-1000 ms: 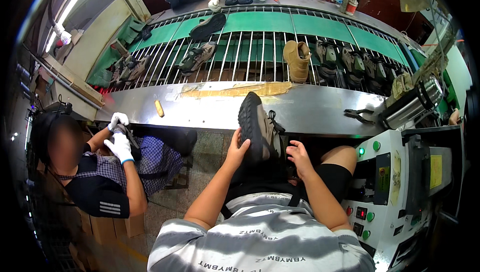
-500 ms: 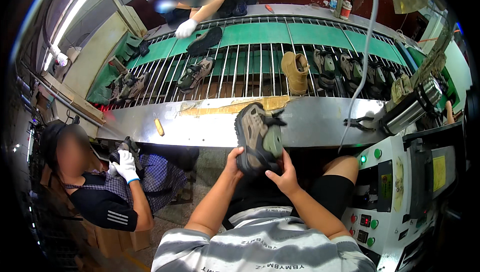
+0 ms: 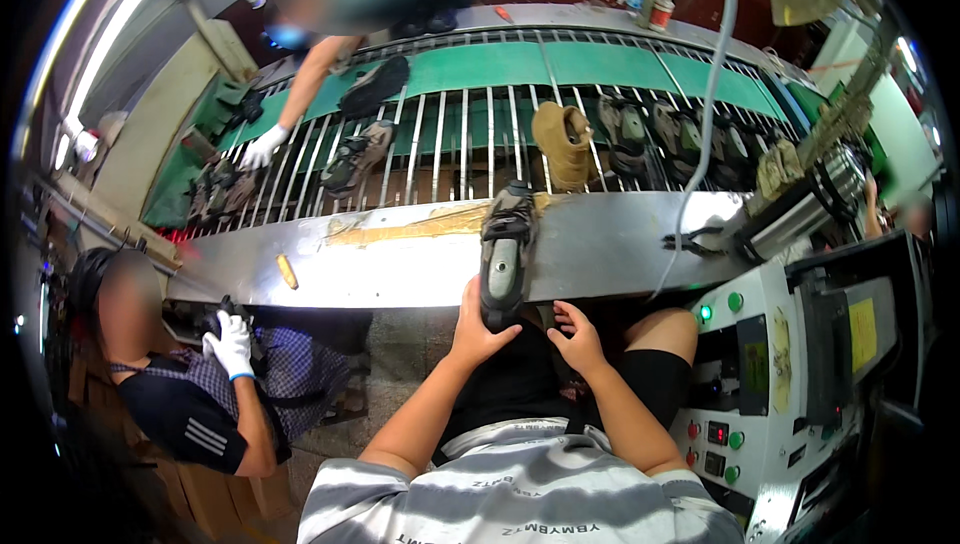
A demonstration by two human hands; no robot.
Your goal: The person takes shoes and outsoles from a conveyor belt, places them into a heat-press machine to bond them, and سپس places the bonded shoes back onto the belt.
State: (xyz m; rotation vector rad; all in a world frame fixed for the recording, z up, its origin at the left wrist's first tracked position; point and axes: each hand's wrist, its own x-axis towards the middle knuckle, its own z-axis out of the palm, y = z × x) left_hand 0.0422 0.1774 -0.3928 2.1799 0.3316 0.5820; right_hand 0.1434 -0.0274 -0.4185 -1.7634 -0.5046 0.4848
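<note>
A dark grey-brown shoe (image 3: 512, 216) stands toe-away over the near edge of the metal bench, a pale green shoe last (image 3: 503, 266) showing in its opening. My left hand (image 3: 478, 332) grips its heel end, thumb across the back. To the right of the heel, my right hand (image 3: 577, 339) is off the shoe, fingers apart and holding nothing. Beyond the shoe, a tan boot (image 3: 563, 147) stands on the roller conveyor (image 3: 420, 159), with another grey-brown shoe (image 3: 358, 157) farther left.
Pliers (image 3: 695, 241) and a steel thermos (image 3: 800, 209) lie on the right of the bench (image 3: 400, 269); a yellow-handled tool (image 3: 287, 271) lies left. A grey cable (image 3: 708, 134) hangs ahead. A control box (image 3: 745, 364) stands right. Gloved co-workers are at left and across the conveyor.
The shoe has turned upright, toe away, with its opening toward me. My right hand has let go of it. Across the conveyor, a co-worker's gloved hand has moved left toward other shoes.
</note>
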